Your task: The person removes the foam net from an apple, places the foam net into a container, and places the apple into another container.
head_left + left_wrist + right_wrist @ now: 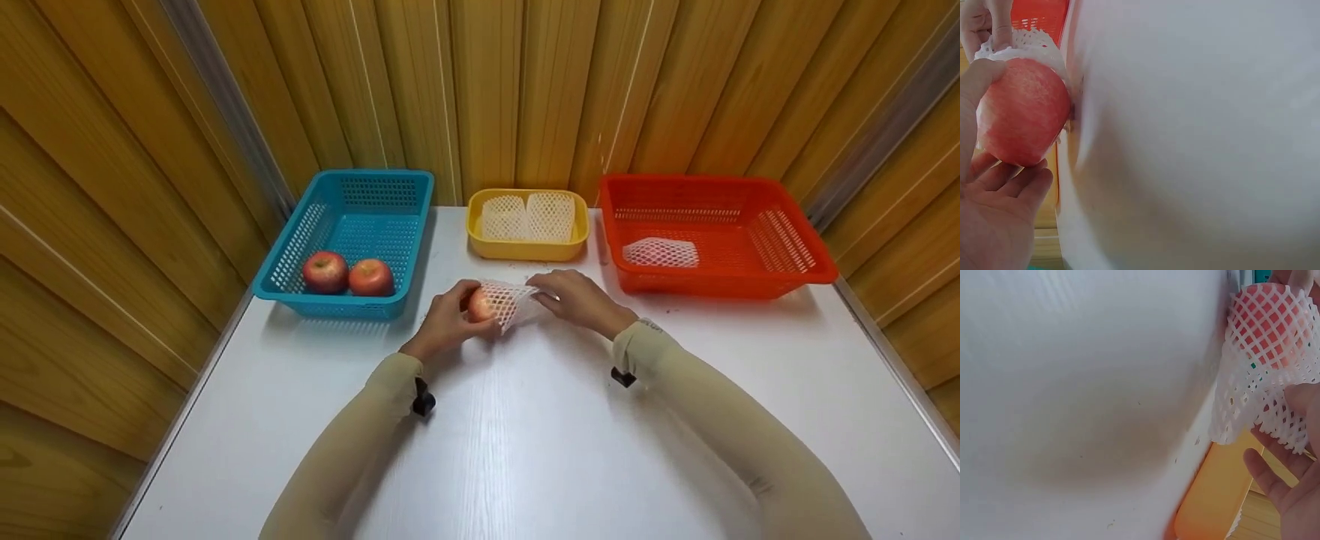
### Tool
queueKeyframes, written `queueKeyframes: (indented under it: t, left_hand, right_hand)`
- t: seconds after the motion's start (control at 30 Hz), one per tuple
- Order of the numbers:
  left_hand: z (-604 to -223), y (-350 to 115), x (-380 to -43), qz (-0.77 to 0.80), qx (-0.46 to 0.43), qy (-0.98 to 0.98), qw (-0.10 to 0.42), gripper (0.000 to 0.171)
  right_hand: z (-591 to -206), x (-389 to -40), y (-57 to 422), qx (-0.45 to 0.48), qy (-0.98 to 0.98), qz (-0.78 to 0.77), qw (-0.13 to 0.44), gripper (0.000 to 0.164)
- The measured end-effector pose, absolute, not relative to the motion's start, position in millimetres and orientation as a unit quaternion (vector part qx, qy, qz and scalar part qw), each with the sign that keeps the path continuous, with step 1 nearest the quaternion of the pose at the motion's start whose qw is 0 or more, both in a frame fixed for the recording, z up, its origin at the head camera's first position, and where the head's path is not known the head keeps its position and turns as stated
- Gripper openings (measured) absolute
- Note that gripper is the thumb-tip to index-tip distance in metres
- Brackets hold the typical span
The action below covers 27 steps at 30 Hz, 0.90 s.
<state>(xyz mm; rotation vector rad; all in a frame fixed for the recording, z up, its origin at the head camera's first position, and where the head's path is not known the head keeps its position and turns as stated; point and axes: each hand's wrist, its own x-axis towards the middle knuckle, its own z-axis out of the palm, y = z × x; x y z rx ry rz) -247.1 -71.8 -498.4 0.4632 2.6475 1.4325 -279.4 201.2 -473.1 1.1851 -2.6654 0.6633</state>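
Near the middle of the table, my left hand (448, 321) grips a red apple (1026, 112) between thumb and fingers. A white foam net sleeve (1264, 371) covers part of the apple, and its loose end extends to the right. My right hand (581, 298) pinches that loose end between thumb and fingers. In the left wrist view, the apple's bare side faces the camera, with the net bunched at its far end. The right wrist view shows red skin through the mesh.
At the left, a blue basket (416, 232) holds two apples (325, 271). A yellow tray (525, 251) at the back contains folded foam nets (551, 216). On the right stands a red basket (727, 283) with a net-wrapped item (660, 253) inside. Wooden panels (487, 90) enclose the table.
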Motion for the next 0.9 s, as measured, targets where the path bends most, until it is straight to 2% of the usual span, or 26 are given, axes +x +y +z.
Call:
queueKeyframes:
  t: [0.23, 0.53, 0.77, 0.9]
  left_hand:
    - [-500, -80, -244, 0.479, 0.18, 0.858, 0.048, 0.078]
    - [-498, -92, -248, 0.493, 0.156, 0.854, 0.058, 0.062]
    - [-490, -95, -254, 0.463, 0.16, 0.869, 0.074, 0.061]
    - [-488, -95, -254, 0.444, 0.154, 0.878, 0.086, 0.061]
  right_hand:
    - [-470, -283, 199, 0.408, -0.88, 0.229, 0.078, 0.022]
    - [-453, -287, 199, 0.373, -0.896, 0.236, 0.046, 0.022]
    - [-438, -292, 197, 0.34, -0.912, 0.227, 0.026, 0.023]
    - [-431, -295, 197, 0.341, -0.913, 0.221, 0.035, 0.027]
